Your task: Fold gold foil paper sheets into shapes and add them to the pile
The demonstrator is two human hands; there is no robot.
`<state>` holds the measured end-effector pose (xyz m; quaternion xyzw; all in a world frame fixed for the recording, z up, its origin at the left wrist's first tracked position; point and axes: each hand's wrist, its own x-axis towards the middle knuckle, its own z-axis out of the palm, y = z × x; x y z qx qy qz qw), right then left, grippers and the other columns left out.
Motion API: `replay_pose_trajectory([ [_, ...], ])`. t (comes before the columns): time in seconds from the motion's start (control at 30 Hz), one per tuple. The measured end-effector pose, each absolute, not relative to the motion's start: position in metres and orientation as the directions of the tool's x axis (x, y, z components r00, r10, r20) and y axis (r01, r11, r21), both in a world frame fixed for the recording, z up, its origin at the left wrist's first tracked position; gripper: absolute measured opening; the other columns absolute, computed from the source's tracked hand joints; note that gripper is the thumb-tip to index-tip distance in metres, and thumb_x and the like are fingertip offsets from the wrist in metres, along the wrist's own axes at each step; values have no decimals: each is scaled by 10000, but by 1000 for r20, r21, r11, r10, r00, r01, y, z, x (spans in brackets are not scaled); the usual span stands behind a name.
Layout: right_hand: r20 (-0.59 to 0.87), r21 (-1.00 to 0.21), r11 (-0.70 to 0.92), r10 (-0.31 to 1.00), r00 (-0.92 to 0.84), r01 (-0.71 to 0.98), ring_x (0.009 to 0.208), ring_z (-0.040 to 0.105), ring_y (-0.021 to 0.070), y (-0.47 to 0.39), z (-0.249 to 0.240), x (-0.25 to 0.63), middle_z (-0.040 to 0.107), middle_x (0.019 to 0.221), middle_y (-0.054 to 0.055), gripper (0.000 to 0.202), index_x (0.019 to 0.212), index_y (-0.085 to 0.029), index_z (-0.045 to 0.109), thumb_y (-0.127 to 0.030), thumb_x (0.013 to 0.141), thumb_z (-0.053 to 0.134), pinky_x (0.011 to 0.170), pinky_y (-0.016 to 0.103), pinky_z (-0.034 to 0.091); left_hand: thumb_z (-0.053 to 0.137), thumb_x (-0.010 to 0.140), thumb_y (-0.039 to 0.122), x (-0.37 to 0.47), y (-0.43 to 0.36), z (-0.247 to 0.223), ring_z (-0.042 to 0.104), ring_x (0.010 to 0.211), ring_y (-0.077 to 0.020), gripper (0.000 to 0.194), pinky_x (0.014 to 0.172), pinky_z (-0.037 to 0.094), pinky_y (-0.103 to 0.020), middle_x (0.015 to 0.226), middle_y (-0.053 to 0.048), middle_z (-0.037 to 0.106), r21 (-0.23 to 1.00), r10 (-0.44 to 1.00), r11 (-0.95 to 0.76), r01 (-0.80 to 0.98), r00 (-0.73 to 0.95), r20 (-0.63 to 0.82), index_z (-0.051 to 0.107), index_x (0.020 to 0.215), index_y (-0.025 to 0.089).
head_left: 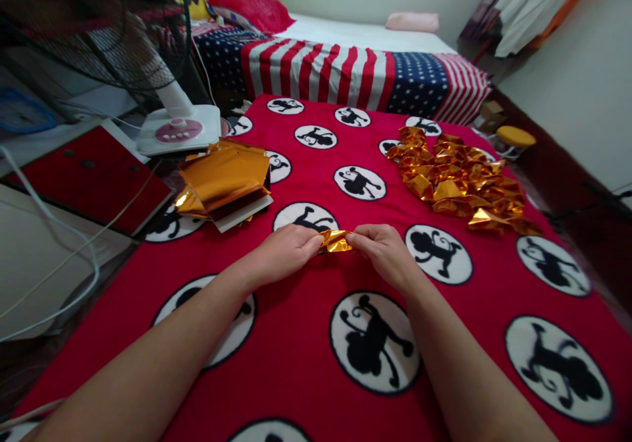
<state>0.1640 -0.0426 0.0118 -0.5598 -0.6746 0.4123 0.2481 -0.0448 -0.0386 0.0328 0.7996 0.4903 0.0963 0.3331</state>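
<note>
Between my two hands is a small piece of folded gold foil paper point(337, 240), shiny and creased. My left hand point(290, 249) pinches its left end, and my right hand point(379, 248) pinches the right end. Both hands are just above the red cloth point(306, 323) with its white circles and black figures. To the left lies a stack of flat gold foil sheets point(224, 175). On the right a heap of folded gold foil pieces point(459, 175) rests on the same cloth.
A fan point(180, 122) stands at the left beside a dark red panel point(93, 172) and loose cables point(54, 221). Beyond the cloth is a bed with a stars-and-stripes cover point(320, 70). A yellow stool point(516, 136) is at the far right.
</note>
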Motion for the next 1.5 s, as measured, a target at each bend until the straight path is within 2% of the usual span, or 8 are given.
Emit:
replay_pose_trajectory([
  [0.1,-119,-814,51,960,-253,578,518,346,96,-44,16,162,360,546,-42,316,622,-179,523,-383,862,494,503,269,175,319,935,319,-45,-38,31,457,583,-128,396,572,291,-255,625,-10,549,625,855,-298,721,493,-160,539,646,160],
  [0.33,-56,-763,137,960,-276,632,511,316,90,-47,21,158,342,530,-43,361,566,-187,433,-366,874,488,498,280,153,344,946,320,-44,-39,22,496,593,-138,413,579,267,-269,665,-35,631,544,925,-271,794,371,-80,640,710,157],
  [0.57,-43,-800,134,959,-279,585,515,337,94,-46,17,158,366,542,-40,372,584,-190,445,-397,892,480,505,277,174,347,949,327,-46,-39,23,532,618,-160,417,570,263,-275,696,-61,664,475,927,-282,834,365,-90,679,763,156],
  [0.73,-50,-851,87,969,-244,518,518,352,97,-45,11,155,384,543,-36,388,585,-188,472,-430,887,473,506,271,191,340,949,355,-47,-39,23,518,615,-147,419,584,277,-268,676,-40,627,546,914,-281,789,393,-98,637,730,155],
  [0.97,-43,-875,66,976,-213,479,514,342,99,-46,6,154,371,533,-38,408,572,-192,461,-457,882,480,506,276,182,337,932,408,-50,-34,17,447,594,-120,418,573,285,-246,636,4,521,764,877,-276,583,477,-47,558,687,150],
  [1.07,-36,-876,70,977,-210,477,511,336,98,-46,7,153,369,533,-39,403,574,-192,467,-452,881,485,507,278,178,337,927,412,-50,-34,17,423,575,-115,416,561,274,-247,613,12,496,774,882,-262,577,469,-51,530,663,154],
  [1.27,-29,-899,55,982,-184,434,515,314,96,-49,10,151,339,526,-46,411,549,-194,437,-441,868,513,507,279,175,334,918,388,-47,-35,21,426,580,-121,394,569,261,-259,605,10,478,712,885,-272,648,459,-79,477,625,167],
  [1.5,-74,-985,-36,971,-228,168,499,298,85,-50,8,150,360,528,-54,404,552,-192,440,-444,844,560,490,269,193,321,921,392,-48,-35,23,444,598,-125,389,574,272,-258,632,5,504,715,882,-268,646,463,-87,491,651,170],
])
